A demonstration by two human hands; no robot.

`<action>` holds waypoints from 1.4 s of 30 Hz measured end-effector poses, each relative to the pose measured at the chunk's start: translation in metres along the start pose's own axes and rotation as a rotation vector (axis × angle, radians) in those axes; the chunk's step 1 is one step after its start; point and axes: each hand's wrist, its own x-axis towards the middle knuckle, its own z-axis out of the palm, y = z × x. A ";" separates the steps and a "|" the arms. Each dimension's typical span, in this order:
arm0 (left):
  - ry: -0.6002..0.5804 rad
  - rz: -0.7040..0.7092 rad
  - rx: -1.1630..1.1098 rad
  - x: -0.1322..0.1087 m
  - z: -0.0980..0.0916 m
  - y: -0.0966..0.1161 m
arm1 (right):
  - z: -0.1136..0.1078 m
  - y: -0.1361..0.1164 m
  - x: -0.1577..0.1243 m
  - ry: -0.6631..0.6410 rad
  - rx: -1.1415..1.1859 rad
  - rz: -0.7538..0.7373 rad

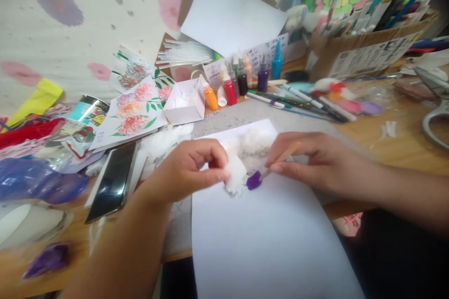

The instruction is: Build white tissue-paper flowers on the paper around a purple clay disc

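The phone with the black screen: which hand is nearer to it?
Left. The left hand is to the phone's right; the right hand is farther off in the same direction.

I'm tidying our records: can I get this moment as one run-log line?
left hand: pinching white piece | right hand: holding purple-tipped stick | beneath: white paper | nearby: phone

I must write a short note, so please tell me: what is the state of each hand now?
Left hand: closed in a pinch, holding a white soft piece.
Right hand: closed, holding a purple-tipped stick.
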 end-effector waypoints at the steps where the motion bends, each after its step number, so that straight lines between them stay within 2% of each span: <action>1: -0.068 -0.010 0.014 0.002 0.006 0.002 | 0.001 0.000 0.001 -0.012 0.001 -0.015; 4: -0.172 -0.134 0.124 0.007 0.019 0.004 | 0.004 0.000 0.002 -0.035 -0.014 -0.035; 7: -0.195 -0.315 0.185 0.011 0.024 -0.001 | 0.003 -0.002 0.003 0.023 -0.059 0.009; 10: -0.194 -0.409 0.201 0.013 0.028 -0.008 | 0.002 -0.005 0.003 0.097 -0.052 0.005; 15: -0.143 -0.411 0.241 0.014 0.033 -0.011 | 0.005 -0.008 0.002 0.047 0.001 -0.123; 20: -0.101 -0.435 0.289 0.016 0.037 -0.007 | 0.012 -0.006 0.002 -0.015 -0.068 -0.206; 31: -0.117 -0.365 0.276 0.015 0.035 -0.007 | 0.022 0.002 0.006 -0.091 -0.276 -0.221; 34: -0.107 -0.361 0.259 0.014 0.030 -0.007 | 0.028 0.000 0.012 -0.119 -0.285 -0.182; 38: 0.023 -0.377 0.242 0.012 0.012 -0.010 | 0.031 -0.006 0.019 -0.160 -0.338 -0.141; 40: 0.160 -0.370 0.264 0.010 -0.003 -0.013 | 0.028 -0.009 0.021 -0.151 -0.279 -0.091; 42: 0.296 -0.359 0.299 0.007 -0.020 -0.018 | 0.022 -0.011 0.020 -0.077 -0.132 0.007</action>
